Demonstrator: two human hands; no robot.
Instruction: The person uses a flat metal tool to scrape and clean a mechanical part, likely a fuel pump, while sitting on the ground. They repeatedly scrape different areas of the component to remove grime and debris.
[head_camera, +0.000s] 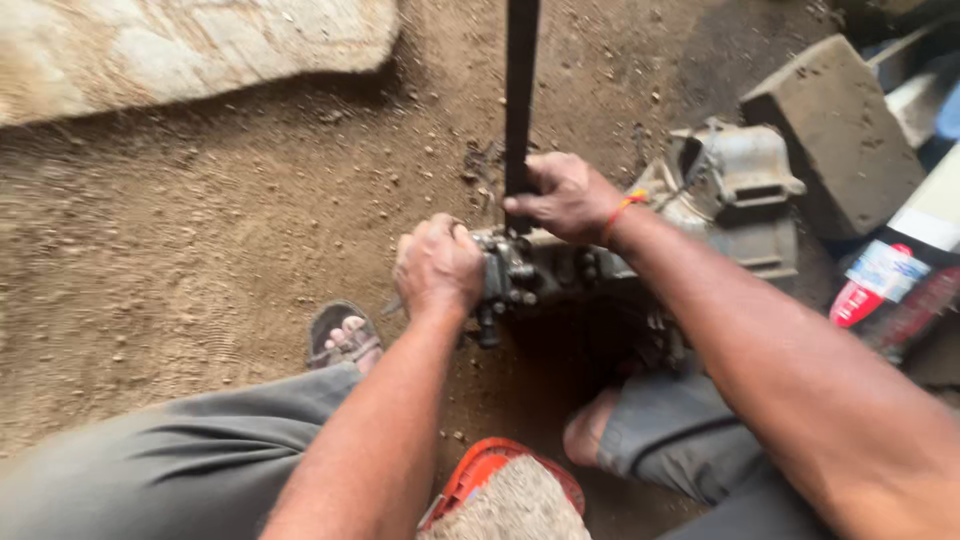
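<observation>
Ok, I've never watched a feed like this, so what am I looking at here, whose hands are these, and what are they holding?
There is one picture, taken by a camera on the person's head, looking down at their own arms and knees. No machine arm is involved, only two bare hands. The left hand is closed over the end of a greasy metal engine part lying on the dirt floor. The right hand, with an orange wristband, grips a dark flat bar standing upright on that part. Nearby are a stone block, a flat pale stone and a red and white bottle. A sandalled foot rests on the dirt.
</observation>
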